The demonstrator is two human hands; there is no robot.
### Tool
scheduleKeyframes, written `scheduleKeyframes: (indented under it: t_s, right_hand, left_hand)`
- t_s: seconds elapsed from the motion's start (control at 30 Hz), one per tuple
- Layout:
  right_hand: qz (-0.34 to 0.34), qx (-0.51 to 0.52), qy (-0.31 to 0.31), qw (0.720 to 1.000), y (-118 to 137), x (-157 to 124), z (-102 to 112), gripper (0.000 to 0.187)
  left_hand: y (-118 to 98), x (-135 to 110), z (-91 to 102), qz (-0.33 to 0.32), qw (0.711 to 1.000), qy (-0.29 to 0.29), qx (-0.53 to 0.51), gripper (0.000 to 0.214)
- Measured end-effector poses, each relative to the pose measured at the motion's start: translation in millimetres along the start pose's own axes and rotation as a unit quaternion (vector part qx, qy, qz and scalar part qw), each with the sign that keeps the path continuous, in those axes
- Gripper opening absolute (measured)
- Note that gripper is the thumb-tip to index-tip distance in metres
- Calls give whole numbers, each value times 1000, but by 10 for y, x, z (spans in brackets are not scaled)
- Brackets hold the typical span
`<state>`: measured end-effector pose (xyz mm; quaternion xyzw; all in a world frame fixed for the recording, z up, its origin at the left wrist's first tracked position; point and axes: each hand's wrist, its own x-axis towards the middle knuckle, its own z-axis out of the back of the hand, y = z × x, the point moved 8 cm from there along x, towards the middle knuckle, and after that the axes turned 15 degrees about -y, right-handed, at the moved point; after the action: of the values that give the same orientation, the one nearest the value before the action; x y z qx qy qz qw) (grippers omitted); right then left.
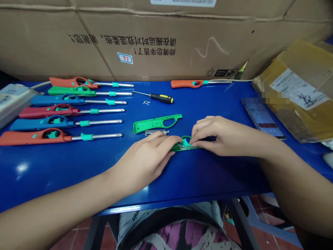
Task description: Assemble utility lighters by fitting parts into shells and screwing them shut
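My left hand [153, 156] is closed on the left end of a green lighter shell half [177, 147], which lies with its inside facing up. At the shell's other end, the fingertips of my right hand [210, 135] pinch a teal trigger piece [186, 142] sitting in it. Thin pale wires run beneath that piece. Just beyond my left hand lies the matching green shell half [152, 124], inner side up. A small clear part [156, 132] rests between the two halves, partly covered by my left fingers.
Several long-necked lighters, among them a red one [49, 110], lie in a column at left. A black-and-yellow screwdriver [161, 98] and tiny screws [146, 102] lie behind. An orange lighter [187, 83] is near the large carton [156, 66]. A phone [264, 118] and taped box [293, 90] stand right.
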<state>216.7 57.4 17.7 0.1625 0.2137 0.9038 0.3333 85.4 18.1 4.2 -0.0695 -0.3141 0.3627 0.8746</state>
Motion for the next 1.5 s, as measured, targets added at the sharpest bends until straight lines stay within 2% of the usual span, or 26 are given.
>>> scheduleKeyframes:
  t_s: [0.87, 1.5]
  right_hand:
    - [33, -16, -14, 999, 24, 3, -24, 13]
    - [46, -35, -2, 998, 74, -1, -14, 16]
  left_hand:
    - [0, -3, -5, -4, 1000, -5, 12, 31]
    - [15, -5, -20, -1, 1000, 0, 17, 31]
